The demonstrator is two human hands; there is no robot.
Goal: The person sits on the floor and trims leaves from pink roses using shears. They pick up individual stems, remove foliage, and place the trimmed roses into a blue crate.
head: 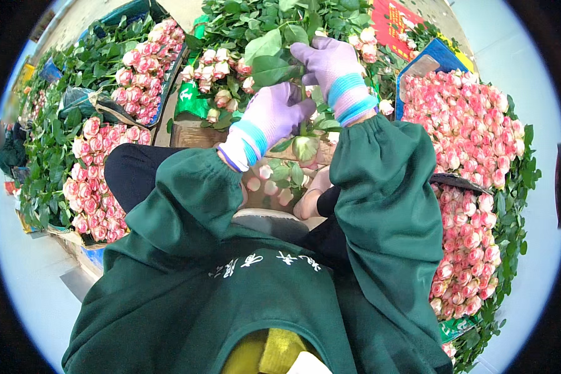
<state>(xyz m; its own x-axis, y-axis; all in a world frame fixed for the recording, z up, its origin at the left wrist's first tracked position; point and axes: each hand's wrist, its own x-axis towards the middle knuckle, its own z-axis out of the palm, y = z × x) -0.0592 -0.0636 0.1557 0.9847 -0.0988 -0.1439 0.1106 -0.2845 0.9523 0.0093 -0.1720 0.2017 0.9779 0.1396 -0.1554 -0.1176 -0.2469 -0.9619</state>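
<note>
My left hand (278,111), in a lilac glove with a blue-striped cuff, grips a rose stem. Below its fingers hangs a pale green-and-pink rose head (305,148), pointing down toward my lap. Broad green leaves (272,70) spread above that hand. My right hand (333,63), gloved alike, is just above and to the right, its fingers bent beside the upper stem and leaves. Whether those fingers pinch the stem is not clear. Behind both hands lies a heap of leafy roses, with pink-and-white blooms (213,69) at its near edge.
Bundled pink roses (458,117) stand at the right, partly in a blue wrapper (404,77). More rose bundles (98,182) flank my left knee. A wooden board (198,135) lies before me; fallen petals (271,187) and leaves are by my feet. A red printed sheet (392,28) sits behind.
</note>
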